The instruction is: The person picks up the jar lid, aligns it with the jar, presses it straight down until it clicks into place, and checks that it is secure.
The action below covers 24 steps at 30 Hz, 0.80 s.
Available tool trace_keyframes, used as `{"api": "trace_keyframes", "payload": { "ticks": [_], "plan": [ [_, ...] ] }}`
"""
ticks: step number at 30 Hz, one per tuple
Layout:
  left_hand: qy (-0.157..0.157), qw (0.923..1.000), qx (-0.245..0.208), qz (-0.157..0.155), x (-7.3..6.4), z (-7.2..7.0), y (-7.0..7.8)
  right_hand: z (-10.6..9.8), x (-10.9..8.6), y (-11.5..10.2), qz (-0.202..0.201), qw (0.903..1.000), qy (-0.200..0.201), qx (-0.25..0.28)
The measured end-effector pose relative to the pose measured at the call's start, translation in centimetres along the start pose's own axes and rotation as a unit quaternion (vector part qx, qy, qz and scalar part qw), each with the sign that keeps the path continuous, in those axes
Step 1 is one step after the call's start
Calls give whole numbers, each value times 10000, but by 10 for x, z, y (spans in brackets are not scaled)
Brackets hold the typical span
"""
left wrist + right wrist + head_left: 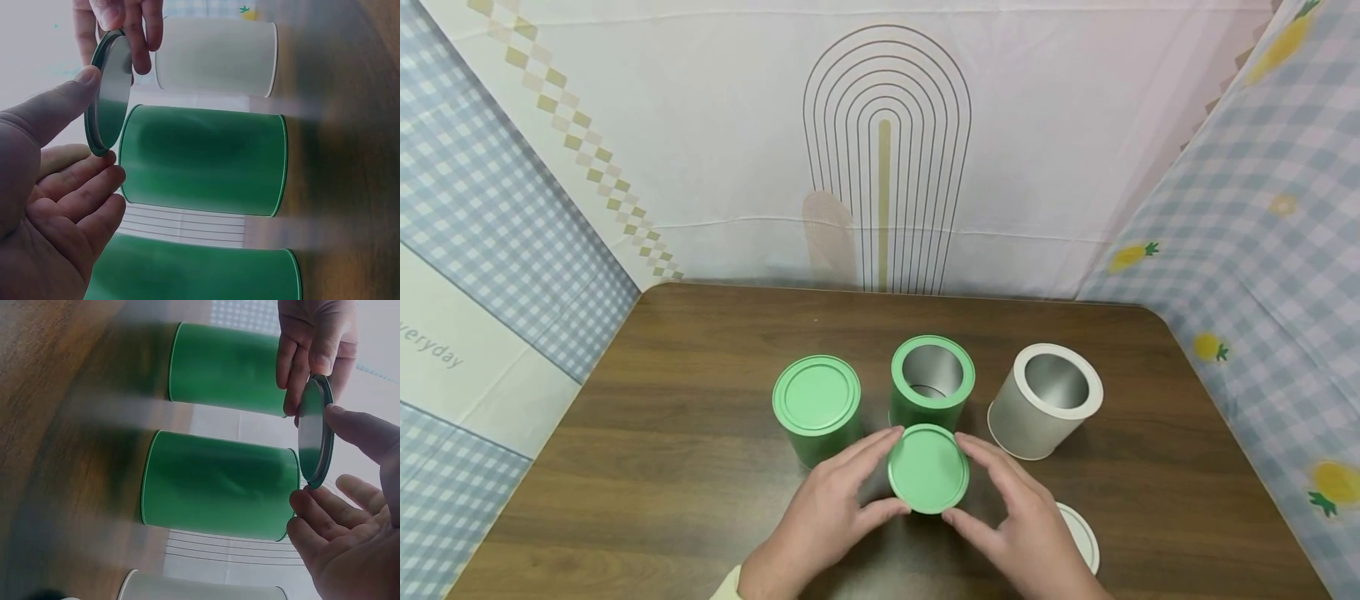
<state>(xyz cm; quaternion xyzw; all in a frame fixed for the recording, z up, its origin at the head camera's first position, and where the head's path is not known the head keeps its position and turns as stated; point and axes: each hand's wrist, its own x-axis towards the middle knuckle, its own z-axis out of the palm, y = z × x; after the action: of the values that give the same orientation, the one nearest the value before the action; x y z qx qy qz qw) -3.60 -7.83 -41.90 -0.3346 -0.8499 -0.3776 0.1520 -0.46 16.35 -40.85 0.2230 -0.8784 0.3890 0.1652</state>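
Observation:
A round green lid [928, 468] is pinched by its rim between both hands, in front of the middle can. My left hand [823, 504] grips its left edge with thumb and fingers, and my right hand [1026, 517] grips the right edge. Both wrist views show the lid's shiny metal underside, in the left one as a tilted disc [112, 94]. Just beyond the lid stands an uncovered green can [928, 412] with a silver inside. To its left is another green can [818, 404] with its lid on.
At the right stands an uncovered white can [1033, 425]. A white lid [1081, 537] lies on the wooden table [647, 467], partly hidden by my right hand. A patterned cloth [715, 142] hangs behind the table.

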Motion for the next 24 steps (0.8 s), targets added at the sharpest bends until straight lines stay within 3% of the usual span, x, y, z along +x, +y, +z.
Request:
{"api": "trace_keyframes", "payload": {
  "ticks": [7,14,24],
  "plan": [
    [29,10000,2,-8,2,0,-1,0,3,-1,69,9999,45,77],
    [40,10000,-14,-34,4,-1,-1,2,5,0,-323,9987,394,-12],
    [63,10000,-34,-35,7,-1,-1,0,8,0,-268,9988,401,-49]
  ]
}}
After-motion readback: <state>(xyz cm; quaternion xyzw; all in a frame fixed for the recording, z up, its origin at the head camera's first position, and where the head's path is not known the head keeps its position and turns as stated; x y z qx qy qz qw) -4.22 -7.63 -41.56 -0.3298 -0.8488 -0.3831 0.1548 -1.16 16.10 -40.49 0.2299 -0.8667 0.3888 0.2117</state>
